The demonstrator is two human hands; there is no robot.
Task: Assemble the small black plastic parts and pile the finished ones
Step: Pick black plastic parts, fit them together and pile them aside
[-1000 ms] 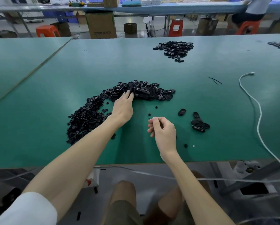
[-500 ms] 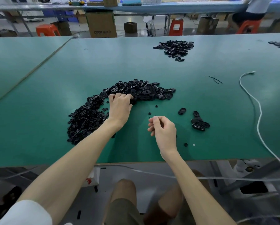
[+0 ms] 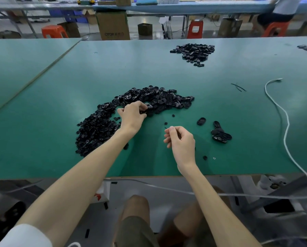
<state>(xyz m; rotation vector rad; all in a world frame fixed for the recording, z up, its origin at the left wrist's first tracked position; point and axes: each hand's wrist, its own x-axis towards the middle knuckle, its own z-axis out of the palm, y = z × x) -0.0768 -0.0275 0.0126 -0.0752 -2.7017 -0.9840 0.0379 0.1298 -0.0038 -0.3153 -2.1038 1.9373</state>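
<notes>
The left hand is at the near edge of the heap, fingers curled round one black part that lies against its neighbours. The right hand hovers nearer the body, just above the surface. Its fingers are curled and the thumb is against the forefinger, as if pinching something tiny (too small to make out, so I cannot tell whether it holds anything).

Outward from the hands, the heap curves in a crescent. It has larger oval shells at the far end and a dense spread of smaller pieces to the left. Right of the right hand lies a small pile of only a few ovals, with one oval apart from it and a few stray bits near the front edge. Far across the surface sits another pile, and a white cord trails down the right side.

In my judgement the job is barely begun. If the small pile is the finished stock, it is a handful against hundreds of loose pieces. The step in hand looks like fetching a shell to join with whatever the right hand has. Whether the far pile is finished work or more stock cannot be told from here.
</notes>
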